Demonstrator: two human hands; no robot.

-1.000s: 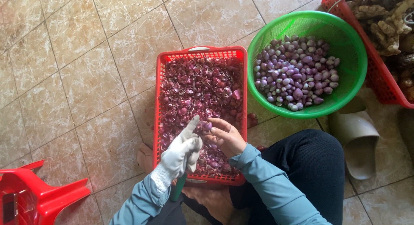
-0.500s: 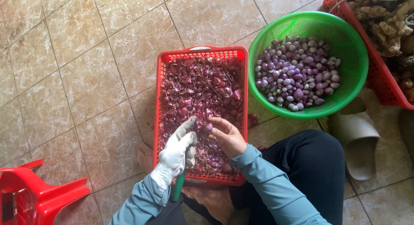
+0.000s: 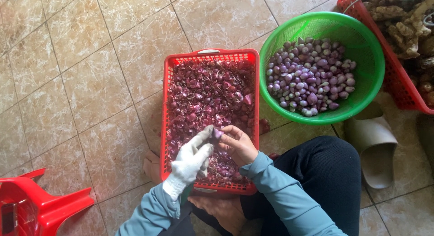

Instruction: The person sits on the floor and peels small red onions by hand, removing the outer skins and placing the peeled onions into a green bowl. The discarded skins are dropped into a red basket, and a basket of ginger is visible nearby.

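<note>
The gloved left hand (image 3: 192,157) and bare right hand (image 3: 237,144) have closed together since a moment ago, fingers pinching one purple shallot (image 3: 217,133) between them over the red basket (image 3: 210,55) of skins. Peeled bulbs fill the green basket (image 3: 361,46) to the right; a sandal (image 3: 375,145) lies beside it.

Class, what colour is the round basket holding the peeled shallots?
The round basket is bright green, seen in the head view, the only one.

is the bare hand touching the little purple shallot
Touching. The head view shows the bare right hand pinching the small purple shallot at its fingertips, with the gloved left hand pressed against it from the other side, above the red basket.
</note>
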